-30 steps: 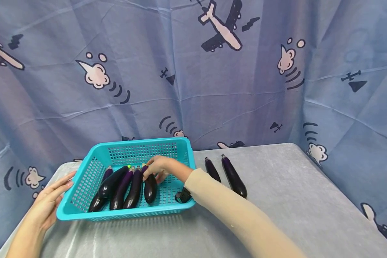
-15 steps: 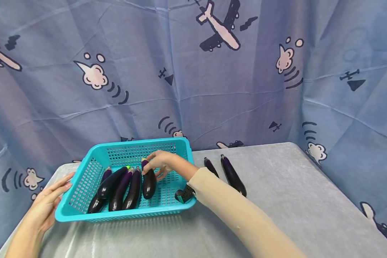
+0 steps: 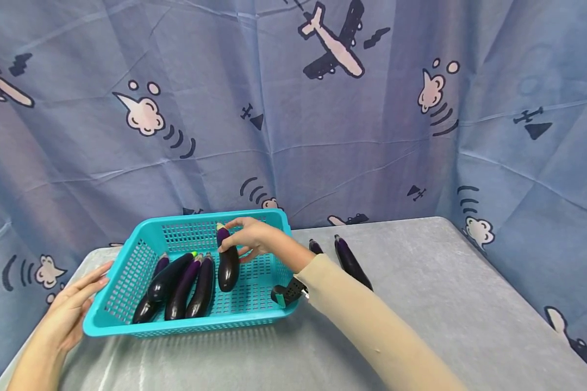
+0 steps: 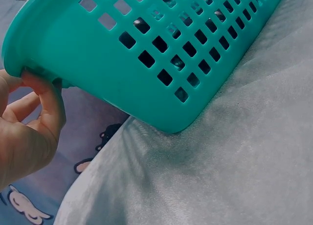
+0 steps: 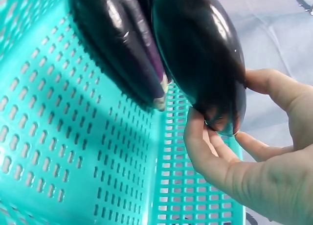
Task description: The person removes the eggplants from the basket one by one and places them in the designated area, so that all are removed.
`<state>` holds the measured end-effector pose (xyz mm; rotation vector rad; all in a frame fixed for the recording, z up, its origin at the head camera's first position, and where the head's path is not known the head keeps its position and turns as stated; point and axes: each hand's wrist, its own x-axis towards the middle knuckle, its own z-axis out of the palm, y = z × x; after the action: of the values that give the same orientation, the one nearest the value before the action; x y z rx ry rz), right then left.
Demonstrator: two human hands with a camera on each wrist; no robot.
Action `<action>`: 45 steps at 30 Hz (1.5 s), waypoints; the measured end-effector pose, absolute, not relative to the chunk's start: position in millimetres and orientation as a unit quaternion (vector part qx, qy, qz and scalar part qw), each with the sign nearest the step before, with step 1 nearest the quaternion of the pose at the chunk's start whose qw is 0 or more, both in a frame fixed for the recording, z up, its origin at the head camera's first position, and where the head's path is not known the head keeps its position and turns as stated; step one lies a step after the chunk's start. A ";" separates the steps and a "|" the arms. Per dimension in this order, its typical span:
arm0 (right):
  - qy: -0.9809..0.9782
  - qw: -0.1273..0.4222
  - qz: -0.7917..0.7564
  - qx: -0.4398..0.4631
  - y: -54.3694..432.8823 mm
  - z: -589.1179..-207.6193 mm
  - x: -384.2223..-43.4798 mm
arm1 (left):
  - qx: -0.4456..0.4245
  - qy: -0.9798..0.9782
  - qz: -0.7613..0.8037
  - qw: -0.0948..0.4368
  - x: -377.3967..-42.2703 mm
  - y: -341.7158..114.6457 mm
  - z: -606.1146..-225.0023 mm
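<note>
My right hand (image 3: 249, 238) grips a dark purple eggplant (image 3: 228, 270) near its pale stem end, holding it above the floor of a turquoise slotted basket (image 3: 191, 326). In the right wrist view the thumb and fingers wrap around the glossy eggplant (image 5: 200, 49). Several other eggplants (image 3: 178, 290) lie side by side in the basket's left half. My left hand (image 3: 73, 301) is at the basket's left end. In the left wrist view its curled fingers (image 4: 51, 107) hook the basket's rim (image 4: 14, 54).
Two more eggplants lie on the grey table (image 3: 435, 282) right of the basket: one (image 3: 352, 263) shows mostly, the other (image 3: 315, 246) is largely behind my right forearm. A blue curtain (image 3: 215, 108) with airplane prints hangs behind the table.
My right hand has lifted the eggplant off the basket floor, moving up and toward the back of the basket. The left hand stays at the rim.
</note>
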<state>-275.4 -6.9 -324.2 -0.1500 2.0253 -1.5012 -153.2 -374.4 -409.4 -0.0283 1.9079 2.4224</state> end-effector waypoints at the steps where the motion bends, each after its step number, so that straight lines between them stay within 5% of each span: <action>1: 0.764 0.301 -0.568 -0.059 -5.7 -322.6 -274.8 | -0.009 0.619 0.785 0.029 -153.2 -374.4 -409.5; 45: 0.723 0.248 -0.632 -0.132 87.6 -280.6 -232.3 | 0.001 0.620 0.784 0.030 -153.2 -374.2 -408.9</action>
<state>-232.3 87.6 -280.6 -0.3602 1.9695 -1.7220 -153.2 -374.2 -408.9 0.0042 1.9118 2.4162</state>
